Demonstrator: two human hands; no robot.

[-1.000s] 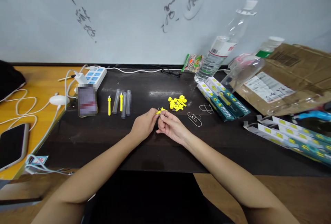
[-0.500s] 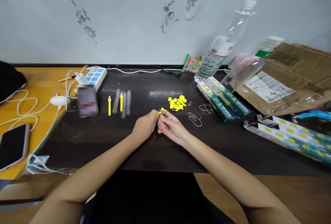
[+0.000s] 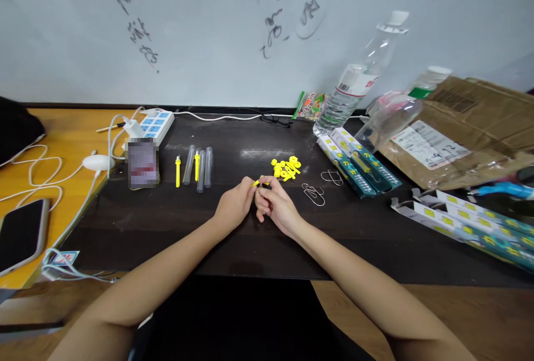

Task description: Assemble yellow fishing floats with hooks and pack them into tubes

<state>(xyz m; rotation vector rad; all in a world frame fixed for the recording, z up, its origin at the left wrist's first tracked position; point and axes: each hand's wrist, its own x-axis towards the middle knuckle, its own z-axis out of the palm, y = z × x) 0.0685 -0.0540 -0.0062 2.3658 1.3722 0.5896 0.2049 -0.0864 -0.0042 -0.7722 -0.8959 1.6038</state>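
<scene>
Fingers hide most of a small yellow piece (image 3: 256, 183), held where the two hands meet, so its full shape cannot be told. The left hand (image 3: 233, 206) pinches one end between thumb and forefinger, its remaining fingers folded out of sight. The right hand (image 3: 278, 208) pinches the other end, its lower fingers loosely curled; a thin, metal-looking glint at its fingertips is too small to make out.

Just beyond the right hand lies a heap of yellow parts (image 3: 287, 167), overlapping so that they cannot be counted. Bent wire hooks (image 3: 314, 194) rest to that hand's right, near teal boxes (image 3: 362, 169); other boxes (image 3: 471, 224) farther right run off the edge of view. Beyond the left hand and to its left, clear tubes (image 3: 202, 171) lie by two yellow rods (image 3: 178, 172), one partly screened by the tubes. A blurred patch covers a device (image 3: 142, 165) farther left.

Beneath the hands stretches a dark, scuffed tabletop (image 3: 233, 252), meeting an orange-yellow surface (image 3: 70, 127) far to the left. Well beyond both hands stands a whiteboard (image 3: 200, 33) with handwriting, some cut off above.
</scene>
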